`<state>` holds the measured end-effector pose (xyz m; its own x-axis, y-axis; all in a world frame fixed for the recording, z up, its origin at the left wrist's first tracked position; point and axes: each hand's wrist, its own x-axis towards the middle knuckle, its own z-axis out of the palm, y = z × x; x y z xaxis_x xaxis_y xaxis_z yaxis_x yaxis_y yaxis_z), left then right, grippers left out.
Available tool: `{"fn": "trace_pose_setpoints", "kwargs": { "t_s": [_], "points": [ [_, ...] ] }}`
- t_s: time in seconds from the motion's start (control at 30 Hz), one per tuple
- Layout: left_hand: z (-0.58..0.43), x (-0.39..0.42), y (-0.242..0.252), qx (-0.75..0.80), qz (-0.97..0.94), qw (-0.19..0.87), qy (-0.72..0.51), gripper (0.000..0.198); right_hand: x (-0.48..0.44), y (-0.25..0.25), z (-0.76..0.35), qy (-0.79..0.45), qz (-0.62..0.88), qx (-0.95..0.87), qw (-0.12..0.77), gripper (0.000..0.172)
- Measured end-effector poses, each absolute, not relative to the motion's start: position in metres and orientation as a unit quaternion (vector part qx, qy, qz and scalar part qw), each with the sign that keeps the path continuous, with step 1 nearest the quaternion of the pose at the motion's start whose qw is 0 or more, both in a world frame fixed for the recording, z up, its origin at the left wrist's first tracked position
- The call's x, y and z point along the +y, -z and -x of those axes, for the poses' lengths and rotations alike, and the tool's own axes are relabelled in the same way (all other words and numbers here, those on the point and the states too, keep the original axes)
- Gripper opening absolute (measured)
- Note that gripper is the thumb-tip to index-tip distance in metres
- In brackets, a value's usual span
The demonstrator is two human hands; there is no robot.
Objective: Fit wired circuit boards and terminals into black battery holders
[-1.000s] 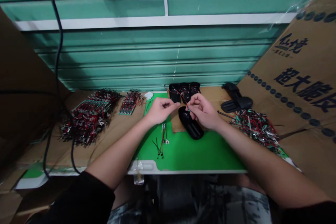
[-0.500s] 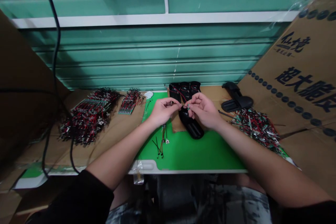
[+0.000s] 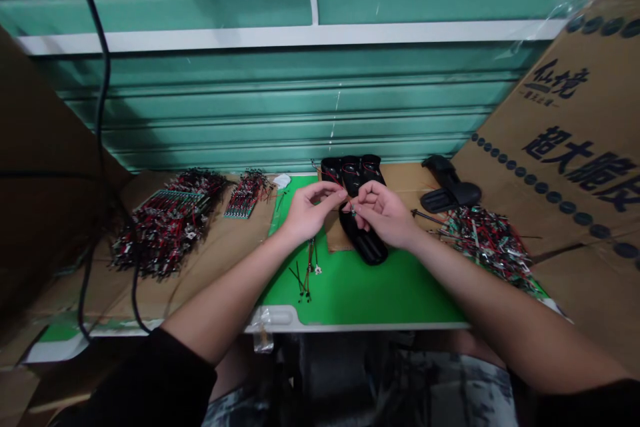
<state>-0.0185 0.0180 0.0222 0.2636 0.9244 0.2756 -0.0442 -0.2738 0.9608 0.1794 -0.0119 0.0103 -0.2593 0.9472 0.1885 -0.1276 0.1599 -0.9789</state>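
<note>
My left hand (image 3: 314, 210) is closed, thumb and fingertips pinched on a thin red wire (image 3: 348, 199). My right hand (image 3: 384, 215) pinches a small circuit board (image 3: 353, 209), to which the wire seems to run. Directly beneath my hands lies a glossy black plastic shell (image 3: 371, 247), its upper end partly hidden by my fingers. Behind them, several similar black shells (image 3: 351, 173) stand in a row, with red wires at them. Loose wired parts (image 3: 309, 277) lie on the green table below my left hand.
Piles of wired circuit boards (image 3: 160, 230) lie on cardboard at the left, with a smaller bundle (image 3: 246, 197) beside them. More wired boards (image 3: 493, 243) and black plastic parts (image 3: 453, 190) are at the right. A black cable (image 3: 103, 80) hangs at the left; a cardboard box (image 3: 575, 140) stands right.
Both hands stay close together above the black shell. My fingers have shifted slightly, and the red wire that arched up above my hands now sits lower between them.
</note>
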Motion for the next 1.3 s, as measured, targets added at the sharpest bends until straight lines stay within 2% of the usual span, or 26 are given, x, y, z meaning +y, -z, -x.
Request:
{"fn": "trace_pose_setpoints", "kwargs": {
  "t_s": [0.23,0.4,0.67,1.1,1.3],
  "points": [
    [0.019,0.020,-0.017,0.360,-0.632,0.487,-0.484,0.030,-0.012,-0.010,-0.183,-0.526,0.361,-0.595,0.488,0.043],
    [0.020,0.019,-0.017,0.369,-0.612,0.532,-0.455,0.035,-0.007,-0.011,-0.186,-0.521,0.372,-0.568,0.517,0.048],
    [0.018,0.012,-0.019,0.368,-0.606,0.577,-0.406,0.040,-0.005,-0.017,-0.189,-0.505,0.373,-0.548,0.553,0.044],
    [0.021,0.018,-0.019,0.340,-0.630,0.540,-0.443,0.038,-0.001,-0.022,-0.200,-0.607,0.405,-0.560,0.392,0.043],
    [0.023,0.018,-0.022,0.353,-0.637,0.521,-0.445,0.040,-0.005,-0.029,-0.201,-0.655,0.366,-0.523,0.405,0.043]
  ]
}}
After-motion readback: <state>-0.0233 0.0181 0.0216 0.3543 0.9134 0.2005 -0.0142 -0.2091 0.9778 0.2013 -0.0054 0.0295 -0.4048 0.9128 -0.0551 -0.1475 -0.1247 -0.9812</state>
